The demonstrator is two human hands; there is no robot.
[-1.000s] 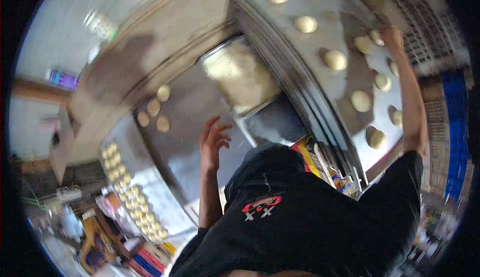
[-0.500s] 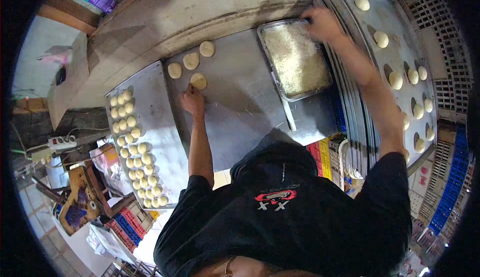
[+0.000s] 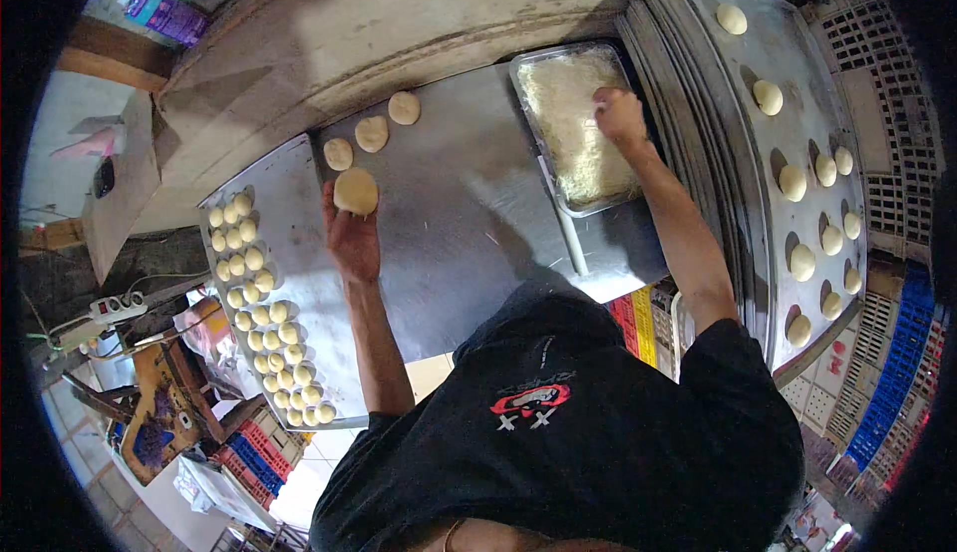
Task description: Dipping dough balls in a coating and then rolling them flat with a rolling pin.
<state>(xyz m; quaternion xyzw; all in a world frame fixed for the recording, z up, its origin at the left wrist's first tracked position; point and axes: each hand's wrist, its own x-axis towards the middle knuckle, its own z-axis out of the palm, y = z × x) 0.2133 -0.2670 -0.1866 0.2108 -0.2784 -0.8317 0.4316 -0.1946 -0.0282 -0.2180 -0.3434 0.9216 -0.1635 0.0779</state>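
My left hand (image 3: 353, 245) holds up a flattened dough round (image 3: 356, 192), which rests on its fingers above the metal work surface. Beyond it, several more dough rounds (image 3: 372, 134) lie at the far left of that surface. My right hand (image 3: 622, 117) is over a rectangular metal tray (image 3: 551, 168) filled with pale yellow shreds (image 3: 568, 93) that look like grated cheese. Its fingers are pinched together, and what they hold, if anything, is too small to make out. A pale handle (image 3: 571, 238) sticks out from beneath the tray toward me.
At the left, a metal sheet (image 3: 314, 343) carries many small dough balls (image 3: 263, 314). A stack of baking sheets (image 3: 688, 123) stands right of the tray, the top one bearing spaced dough balls (image 3: 793, 183). A purple bottle (image 3: 164, 13) lies at far left. Plastic crates (image 3: 892, 372) are at right.
My left hand has picked the nearest dough round up off the metal surface and drawn it left and toward me. My right hand has moved from the tray's far right corner to over the shreds.
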